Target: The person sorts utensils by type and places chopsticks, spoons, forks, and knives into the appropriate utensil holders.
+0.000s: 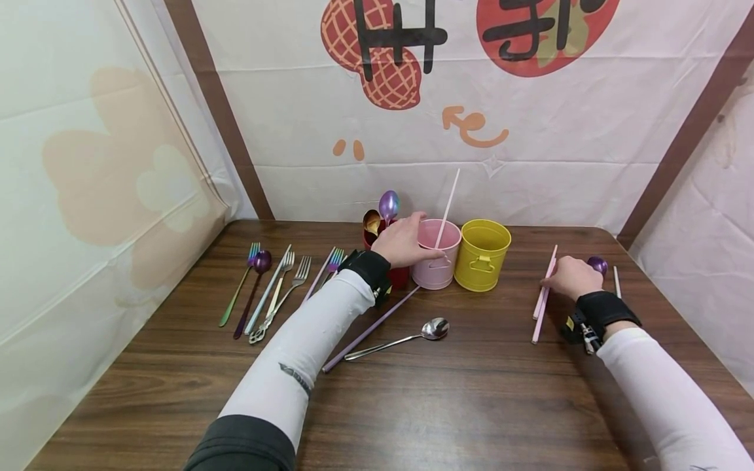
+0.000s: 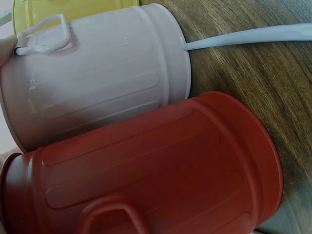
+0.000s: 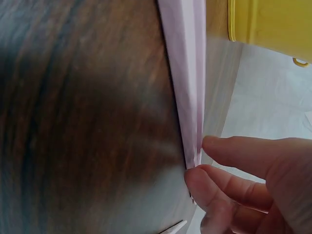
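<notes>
My left hand holds the pink bucket by its rim, thumb beside the front handle. A single pale chopstick leans up out of it. The red bucket stands against it on the left, partly hidden by the hand, with a purple-blue spoon and a gold spoon sticking out. Over at the right, my right hand pinches a pair of pink chopsticks near their far end, thumb on one side and fingers on the other. The chopsticks lie side by side on the table.
A yellow bucket adjoins the pink one. Several forks, a dark purple spoon and sticks lie at left. A silver spoon and a purple chopstick lie in the middle. Another purple spoon lies beyond my right hand.
</notes>
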A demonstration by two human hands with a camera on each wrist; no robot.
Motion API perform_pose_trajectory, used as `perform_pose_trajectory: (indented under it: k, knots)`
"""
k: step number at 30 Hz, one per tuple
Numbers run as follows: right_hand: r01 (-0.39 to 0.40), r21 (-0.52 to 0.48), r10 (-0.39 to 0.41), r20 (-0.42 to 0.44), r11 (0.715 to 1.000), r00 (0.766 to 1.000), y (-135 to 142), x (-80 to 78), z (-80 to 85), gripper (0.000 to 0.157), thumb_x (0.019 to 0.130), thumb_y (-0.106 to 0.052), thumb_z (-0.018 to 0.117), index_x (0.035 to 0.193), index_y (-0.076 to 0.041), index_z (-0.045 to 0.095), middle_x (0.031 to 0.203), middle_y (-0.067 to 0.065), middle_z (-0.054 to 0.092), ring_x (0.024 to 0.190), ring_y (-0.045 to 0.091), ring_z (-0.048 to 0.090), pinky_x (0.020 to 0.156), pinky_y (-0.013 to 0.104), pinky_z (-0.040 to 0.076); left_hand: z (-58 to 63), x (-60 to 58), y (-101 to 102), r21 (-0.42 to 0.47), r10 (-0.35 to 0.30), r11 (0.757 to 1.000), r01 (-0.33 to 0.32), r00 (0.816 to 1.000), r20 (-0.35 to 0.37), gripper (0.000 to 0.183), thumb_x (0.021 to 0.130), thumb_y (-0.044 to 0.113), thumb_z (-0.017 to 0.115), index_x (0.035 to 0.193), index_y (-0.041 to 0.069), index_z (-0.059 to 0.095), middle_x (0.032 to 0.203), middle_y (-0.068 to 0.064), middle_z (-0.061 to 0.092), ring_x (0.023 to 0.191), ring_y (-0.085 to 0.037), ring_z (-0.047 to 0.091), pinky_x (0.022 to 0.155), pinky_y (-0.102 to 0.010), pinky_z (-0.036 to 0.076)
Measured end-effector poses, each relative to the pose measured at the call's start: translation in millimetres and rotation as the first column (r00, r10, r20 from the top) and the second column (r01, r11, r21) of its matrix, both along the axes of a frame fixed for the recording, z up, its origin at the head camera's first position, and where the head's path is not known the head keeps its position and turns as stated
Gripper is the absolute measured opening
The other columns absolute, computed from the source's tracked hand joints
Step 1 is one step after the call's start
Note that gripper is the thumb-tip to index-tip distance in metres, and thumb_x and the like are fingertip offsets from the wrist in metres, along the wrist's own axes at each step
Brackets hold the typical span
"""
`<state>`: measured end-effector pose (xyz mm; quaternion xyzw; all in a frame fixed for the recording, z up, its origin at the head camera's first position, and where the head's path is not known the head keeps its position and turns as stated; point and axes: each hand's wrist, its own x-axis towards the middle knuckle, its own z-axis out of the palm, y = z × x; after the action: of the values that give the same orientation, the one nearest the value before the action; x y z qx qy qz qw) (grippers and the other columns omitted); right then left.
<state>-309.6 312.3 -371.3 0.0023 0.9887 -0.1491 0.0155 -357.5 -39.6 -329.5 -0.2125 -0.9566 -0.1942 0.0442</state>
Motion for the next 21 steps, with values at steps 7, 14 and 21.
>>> perform_pose_trajectory:
  k: [7, 14, 21]
  knots:
    - [-0.004, -0.022, 0.005, 0.016, 1.0, 1.0, -4.5, 0.0, -0.9, 0.031, 0.083, -0.029, 0.072, 0.064, -0.006, 0.061, 0.062, 0.006, 0.053, 0.062, 0.025, 0.052, 0.054, 0.038, 0.038, -1.6, -2.1, 0.4, 0.016, 0.005, 1.0, -0.005, 1.0, 0.021, 0.091, 0.075, 0.064, 0.07, 0.143, 0.012, 0.037, 0.123, -0.006, 0.059, 0.11, -0.019, 0.057, 0.086, -0.036, 0.05]
    - [0.012, -0.007, -0.011, 0.075, 1.0, 0.997, -7.5, -2.1, -0.5, 0.037, 0.085, -0.033, 0.07, 0.062, -0.006, 0.06, 0.061, 0.006, 0.054, 0.061, 0.024, 0.052, 0.056, 0.037, 0.039, -2.8, -3.2, -0.3, 0.023, 0.007, 1.0, -0.008, 1.0, 0.018, 0.092, 0.075, 0.065, 0.071, 0.143, 0.012, 0.038, 0.122, -0.006, 0.059, 0.108, -0.019, 0.057, 0.084, -0.036, 0.051]
    - [0.026, -0.007, -0.025, 0.098, 1.0, 0.995, -8.8, -4.6, 0.9, 0.037, 0.084, -0.034, 0.071, 0.063, -0.006, 0.06, 0.062, 0.006, 0.053, 0.062, 0.025, 0.051, 0.057, 0.037, 0.038, -1.6, -2.5, -0.3, 0.028, 0.002, 1.0, -0.003, 1.0, 0.024, 0.092, 0.075, 0.065, 0.07, 0.143, 0.012, 0.038, 0.123, -0.007, 0.059, 0.11, -0.02, 0.057, 0.086, -0.036, 0.051]
